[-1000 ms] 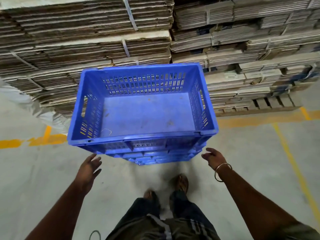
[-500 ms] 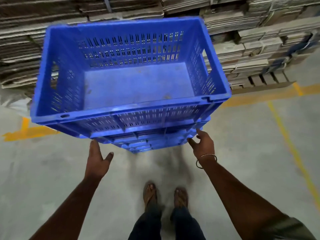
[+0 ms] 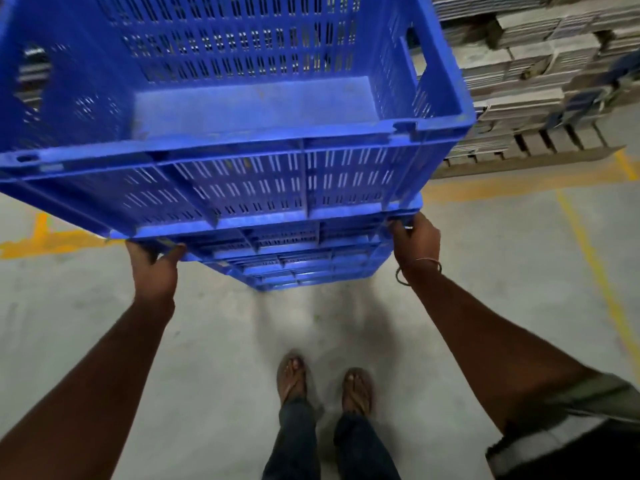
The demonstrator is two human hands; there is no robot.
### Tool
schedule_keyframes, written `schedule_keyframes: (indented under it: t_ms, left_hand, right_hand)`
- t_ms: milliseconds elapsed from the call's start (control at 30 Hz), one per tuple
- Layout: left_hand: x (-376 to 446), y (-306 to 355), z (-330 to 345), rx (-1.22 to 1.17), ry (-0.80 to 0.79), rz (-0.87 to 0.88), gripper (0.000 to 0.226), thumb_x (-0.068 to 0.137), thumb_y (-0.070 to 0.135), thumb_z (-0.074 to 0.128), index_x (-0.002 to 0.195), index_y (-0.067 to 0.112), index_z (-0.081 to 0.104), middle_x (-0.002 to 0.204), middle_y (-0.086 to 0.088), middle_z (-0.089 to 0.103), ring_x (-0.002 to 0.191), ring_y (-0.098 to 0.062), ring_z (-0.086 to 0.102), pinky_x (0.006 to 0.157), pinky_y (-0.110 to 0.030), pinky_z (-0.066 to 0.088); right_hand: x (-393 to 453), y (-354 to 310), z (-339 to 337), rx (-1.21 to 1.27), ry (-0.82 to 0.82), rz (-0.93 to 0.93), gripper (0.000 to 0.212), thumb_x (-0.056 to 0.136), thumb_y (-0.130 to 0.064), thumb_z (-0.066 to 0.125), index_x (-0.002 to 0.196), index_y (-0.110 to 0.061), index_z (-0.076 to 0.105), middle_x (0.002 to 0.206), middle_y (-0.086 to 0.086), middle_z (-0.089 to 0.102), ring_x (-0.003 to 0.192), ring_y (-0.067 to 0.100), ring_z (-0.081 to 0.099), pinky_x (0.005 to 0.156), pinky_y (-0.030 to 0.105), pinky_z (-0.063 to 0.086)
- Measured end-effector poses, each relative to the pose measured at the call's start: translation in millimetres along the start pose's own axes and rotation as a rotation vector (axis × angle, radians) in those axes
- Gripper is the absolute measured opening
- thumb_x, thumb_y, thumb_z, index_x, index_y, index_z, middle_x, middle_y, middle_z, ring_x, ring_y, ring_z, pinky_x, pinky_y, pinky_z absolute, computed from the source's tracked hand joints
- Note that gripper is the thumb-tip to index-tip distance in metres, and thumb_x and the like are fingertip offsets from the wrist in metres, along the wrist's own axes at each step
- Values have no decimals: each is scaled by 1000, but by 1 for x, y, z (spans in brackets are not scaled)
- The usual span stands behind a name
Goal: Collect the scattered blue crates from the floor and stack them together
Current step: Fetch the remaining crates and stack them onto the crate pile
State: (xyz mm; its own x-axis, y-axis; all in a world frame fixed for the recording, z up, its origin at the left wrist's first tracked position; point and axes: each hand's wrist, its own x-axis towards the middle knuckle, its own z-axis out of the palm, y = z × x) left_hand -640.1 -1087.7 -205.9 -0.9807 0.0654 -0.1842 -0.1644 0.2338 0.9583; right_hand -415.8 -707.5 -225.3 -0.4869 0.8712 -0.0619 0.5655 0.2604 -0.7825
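A stack of blue crates [image 3: 277,258] stands on the concrete floor [image 3: 214,341] right in front of the person, and the top crate [image 3: 242,174] fills most of the upper view, its slotted walls open to the light and its inside holding nothing I can see. The left hand [image 3: 154,268] grips the near lower-left corner of the stack just beneath the top crate, thumb hooked over the edge and fingers tucked out of sight underneath. The right hand [image 3: 417,242] holds the near right corner at about the same height, fingers curled round the rim there; a thin bangle [image 3: 420,270] circles that wrist. Both arms reach forward and slightly apart, one to each side of the crates.

Below, the person's two feet in sandals [image 3: 325,386] are planted on the floor just short of the stack. Worn yellow lines [image 3: 595,268] are painted on the concrete, one running along the far side and one down the right. Behind the crates to the right, bundles of flattened cardboard [image 3: 533,71] are piled on a wooden pallet [image 3: 540,147]. How many crates sit under the top one I cannot tell exactly; several rims show nested below it.
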Motion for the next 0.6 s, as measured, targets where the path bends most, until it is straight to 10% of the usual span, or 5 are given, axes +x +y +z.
schedule_keyframes:
  t_ms: [600]
  left_hand:
    - [-24, 19, 47, -141, 41, 52, 64, 84, -3, 70, 140, 13, 42, 133, -3, 59, 118, -14, 59, 97, -30, 51]
  right_hand:
    - [26, 9, -36, 67, 80, -96, 18, 88, -12, 57, 96, -10, 73, 79, 10, 72, 74, 26, 66, 67, 23, 41]
